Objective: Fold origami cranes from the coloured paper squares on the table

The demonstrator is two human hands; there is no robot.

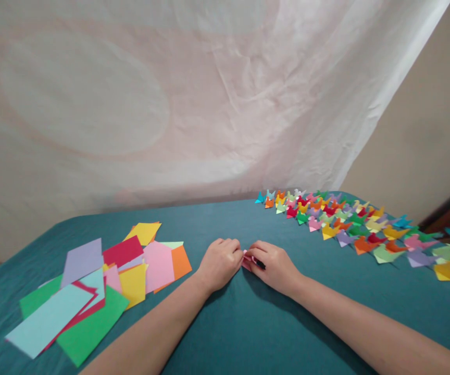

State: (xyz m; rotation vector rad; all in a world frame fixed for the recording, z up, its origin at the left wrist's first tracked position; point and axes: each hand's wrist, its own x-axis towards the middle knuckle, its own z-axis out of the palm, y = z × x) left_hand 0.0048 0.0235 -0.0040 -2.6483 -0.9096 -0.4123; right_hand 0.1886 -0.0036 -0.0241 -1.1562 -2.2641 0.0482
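Note:
Between my two hands, at the middle of the table, is a small folded piece of pink paper (245, 260), mostly covered by fingers. My left hand (221, 262) is closed, its fingertips pinching the paper's left side. My right hand (274, 264) grips the right side with bent fingers. A short black object (261, 264), perhaps the end of a pen, shows under the right fingers; its full shape is hidden.
Loose coloured paper sheets lie overlapping at left, among them a green sheet (92, 328) and a light blue one (49, 317). Rows of small folded paper birds (330, 230) stand at right on the teal tablecloth (225, 333). A pale curtain (194, 104) hangs behind.

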